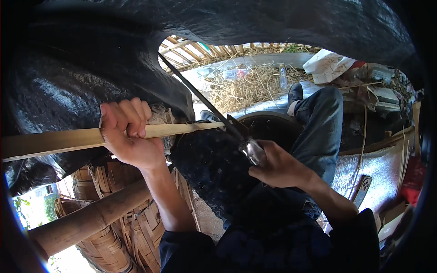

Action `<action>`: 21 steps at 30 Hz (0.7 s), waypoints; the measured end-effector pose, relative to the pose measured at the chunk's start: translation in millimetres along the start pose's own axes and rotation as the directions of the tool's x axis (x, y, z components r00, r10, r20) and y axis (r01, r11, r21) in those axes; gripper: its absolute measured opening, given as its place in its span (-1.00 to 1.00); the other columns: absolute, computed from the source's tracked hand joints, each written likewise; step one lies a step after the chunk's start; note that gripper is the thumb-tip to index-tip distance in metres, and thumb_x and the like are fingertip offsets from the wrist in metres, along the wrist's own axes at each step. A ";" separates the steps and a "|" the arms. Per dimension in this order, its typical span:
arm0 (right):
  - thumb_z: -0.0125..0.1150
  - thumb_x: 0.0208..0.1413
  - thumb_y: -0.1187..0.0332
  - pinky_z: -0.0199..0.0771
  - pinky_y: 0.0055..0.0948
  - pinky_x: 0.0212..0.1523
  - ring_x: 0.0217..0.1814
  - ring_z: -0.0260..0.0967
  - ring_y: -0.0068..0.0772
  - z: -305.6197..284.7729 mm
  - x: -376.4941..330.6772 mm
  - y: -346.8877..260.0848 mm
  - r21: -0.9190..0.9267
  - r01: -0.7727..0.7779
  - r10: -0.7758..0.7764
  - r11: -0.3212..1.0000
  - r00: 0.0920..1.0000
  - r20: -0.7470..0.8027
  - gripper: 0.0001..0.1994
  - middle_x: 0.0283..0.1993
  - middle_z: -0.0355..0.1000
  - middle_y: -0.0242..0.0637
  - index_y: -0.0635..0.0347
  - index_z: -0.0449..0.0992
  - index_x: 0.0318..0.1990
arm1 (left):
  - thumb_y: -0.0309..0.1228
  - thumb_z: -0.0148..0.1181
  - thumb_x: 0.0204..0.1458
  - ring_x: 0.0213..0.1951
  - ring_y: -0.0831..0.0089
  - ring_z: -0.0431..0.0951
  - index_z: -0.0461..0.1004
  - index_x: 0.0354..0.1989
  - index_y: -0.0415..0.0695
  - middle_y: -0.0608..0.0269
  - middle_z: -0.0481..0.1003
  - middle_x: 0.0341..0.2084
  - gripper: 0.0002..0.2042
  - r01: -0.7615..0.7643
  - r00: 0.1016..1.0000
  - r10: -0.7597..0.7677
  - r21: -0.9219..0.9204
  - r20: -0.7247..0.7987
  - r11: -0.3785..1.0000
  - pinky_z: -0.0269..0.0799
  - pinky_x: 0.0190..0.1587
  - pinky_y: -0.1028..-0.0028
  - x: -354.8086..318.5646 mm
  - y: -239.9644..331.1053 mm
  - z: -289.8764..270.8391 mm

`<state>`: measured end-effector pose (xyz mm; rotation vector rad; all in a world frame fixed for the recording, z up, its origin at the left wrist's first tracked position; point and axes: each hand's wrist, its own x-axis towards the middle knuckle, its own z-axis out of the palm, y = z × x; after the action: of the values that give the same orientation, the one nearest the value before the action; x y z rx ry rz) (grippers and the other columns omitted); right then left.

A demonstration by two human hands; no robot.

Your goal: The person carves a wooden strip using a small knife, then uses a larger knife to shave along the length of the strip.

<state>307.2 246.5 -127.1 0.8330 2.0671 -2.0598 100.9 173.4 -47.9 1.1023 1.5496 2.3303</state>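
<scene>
My left hand (129, 136) is closed around a long, pale, flat bamboo strip (54, 143), its fingers curled up over it. The strip runs from the left edge across to above my lap, where its end meets the tool. My right hand (284, 166) grips a knife-like tool with a shiny metal collar (253, 152). From that collar a long, narrow, dark blade (195, 93) slants up and to the left, crossing the strip's right end. Whether the blade is cutting into the strip cannot be made out. A dark speckled cloth (214, 164) covers my lap under the strip.
Black plastic sheeting (91, 59) hangs overhead and at the left. A thick bamboo pole (91, 218) and woven bamboo baskets (107, 245) stand at the lower left. Beyond my legs lie straw-like shavings (248, 86), a clear bottle (283, 77) and a white sack (328, 66).
</scene>
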 end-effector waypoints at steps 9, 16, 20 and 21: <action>0.10 -0.22 0.39 0.33 -0.29 -0.36 -0.39 0.36 -0.10 36.2 -18.1 18.2 0.104 0.064 -0.051 0.992 0.991 -0.127 -0.67 -0.45 0.35 0.01 0.41 0.31 -0.26 | -0.33 -0.19 0.11 -0.74 0.68 -0.15 -0.09 -0.78 0.00 0.45 -0.09 -0.84 -0.60 -0.021 0.968 0.078 0.228 -0.241 0.973 -0.19 -0.63 0.59 0.1 -0.4 -2.7; 0.08 -0.20 0.44 0.32 -0.30 -0.37 -0.40 0.36 -0.19 41.6 -29.7 10.5 -0.026 0.396 -0.396 0.918 0.913 -0.099 -0.71 -0.43 0.35 -0.05 0.38 0.29 -0.26 | -0.37 -0.12 0.08 -0.73 0.66 -0.14 -0.07 -0.78 0.01 0.45 -0.09 -0.83 -0.60 0.072 0.951 -0.013 0.178 -0.310 0.981 -0.16 -0.60 0.58 -0.3 3.0 5.1; 0.07 -0.19 0.45 0.32 -0.32 -0.36 -0.42 0.33 -0.24 49.6 -29.6 0.1 0.230 0.100 -0.116 0.968 0.992 0.054 -0.72 -0.45 0.33 -0.11 0.37 0.29 -0.26 | -0.35 -0.12 0.09 -0.71 0.65 -0.14 -0.08 -0.77 0.02 0.45 -0.09 -0.82 -0.60 0.152 0.881 0.000 0.283 -0.473 0.947 -0.16 -0.60 0.58 1.6 2.9 13.8; 0.07 -0.19 0.45 0.32 -0.33 -0.36 -0.42 0.32 -0.25 51.7 -29.9 0.2 0.212 0.142 -0.148 0.967 0.989 0.010 -0.72 -0.46 0.32 -0.11 0.37 0.29 -0.26 | -0.34 -0.13 0.10 -0.71 0.65 -0.14 -0.08 -0.77 0.02 0.45 -0.09 -0.82 -0.60 0.161 0.893 -0.021 0.276 -0.450 0.948 -0.17 -0.60 0.58 2.3 2.3 13.4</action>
<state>317.1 188.3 -117.9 0.6954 1.9754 -2.3865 108.4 183.4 -42.1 0.5338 2.1274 2.4464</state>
